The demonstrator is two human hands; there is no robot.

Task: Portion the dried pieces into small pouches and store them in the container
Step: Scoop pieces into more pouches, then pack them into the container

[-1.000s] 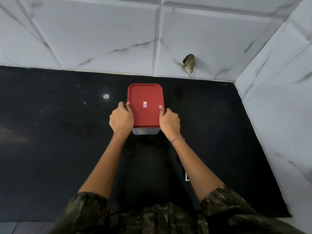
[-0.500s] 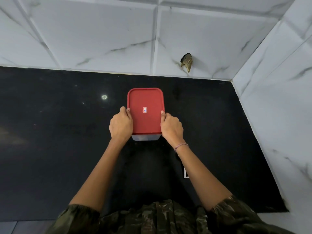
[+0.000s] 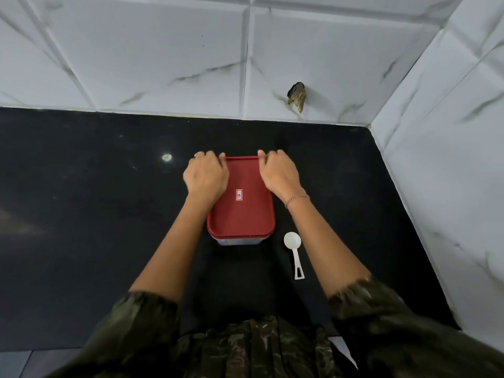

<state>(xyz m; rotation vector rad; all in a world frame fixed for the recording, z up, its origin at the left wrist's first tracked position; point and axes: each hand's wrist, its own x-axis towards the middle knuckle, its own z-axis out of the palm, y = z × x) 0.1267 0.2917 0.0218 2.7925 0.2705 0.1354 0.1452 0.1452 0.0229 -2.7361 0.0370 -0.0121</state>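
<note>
A clear plastic container with a red lid stands on the black counter in front of me. The lid bears a small white sticker. My left hand grips the lid's far left corner, fingers curled over the edge. At the far right corner my right hand curls over the lid's edge in the same way. A white plastic scoop lies on the counter just right of the container. No pouches or dried pieces are visible; the container's contents are hidden.
White marbled tiles form the back wall and the right wall, meeting in a corner. A hole with something brown in it marks the back wall. A bright light reflection shows on the counter.
The container has come nearer to me. Both hands slid from the lid's near sides to its far corners. The white scoop has come into view beside it.
</note>
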